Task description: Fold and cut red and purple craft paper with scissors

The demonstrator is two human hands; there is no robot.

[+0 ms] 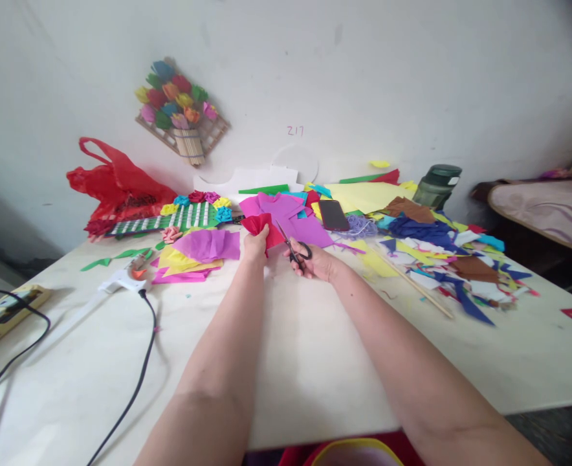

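My left hand (255, 244) pinches a piece of red crepe paper (272, 234) above the middle of the table. Close by on the right, my right hand (315, 262) has its fingers in the handles of black-handled scissors (299, 252). The scissor blades point up and left, near the red paper's right edge; I cannot tell whether they touch it. Behind both hands lie purple paper sheets (310, 231). Left of my left hand is a stack of purple, yellow and pink paper (208, 244).
A white glue gun (121, 279) with a black cord lies left, near a power strip (11, 314). A green panel with paper flowers (184, 217) and a red bag (121, 181) stand behind. Rightward are a phone (333, 215), a wooden stick (419, 288), paper scraps (475, 268) and a bottle (436, 186).
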